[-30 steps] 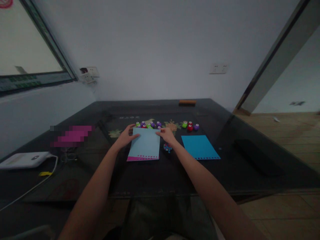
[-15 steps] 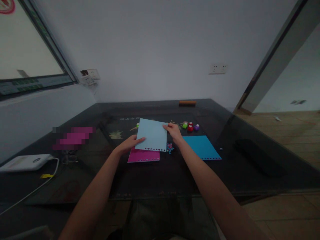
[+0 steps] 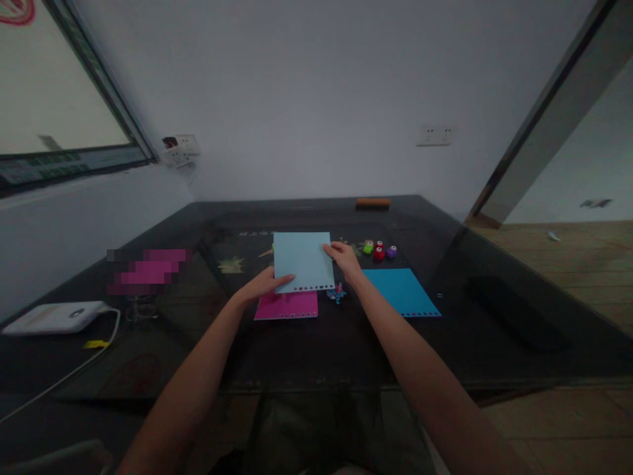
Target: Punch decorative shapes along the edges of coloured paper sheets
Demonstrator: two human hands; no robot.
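Both hands hold a pale blue sheet [image 3: 304, 260] with a row of punched holes along its near edge. My left hand [image 3: 264, 284] pinches its lower left corner, thumb on top. My right hand [image 3: 345, 258] grips the right edge between thumb and fingers. Partly covered beneath it lies a pink punched sheet [image 3: 287, 307] on the dark table. A small heap of blue and pink bits [image 3: 337, 294] sits just right of the pale sheet's lower corner. To the right, a bright blue punched sheet [image 3: 403, 291] lies flat, partly behind my right forearm.
Small round red, green and purple toys with eyes [image 3: 378, 253] stand beyond the blue sheet. A brown bar [image 3: 373, 203] lies at the table's far edge. At left are a white device with a cable [image 3: 57, 318] and a blurred pink patch [image 3: 151, 270]. A black case [image 3: 514, 313] lies at right.
The pale blue sheet has turned slightly and now lies squarer to the table, its near edge a little higher. Both hands keep their hold on it.
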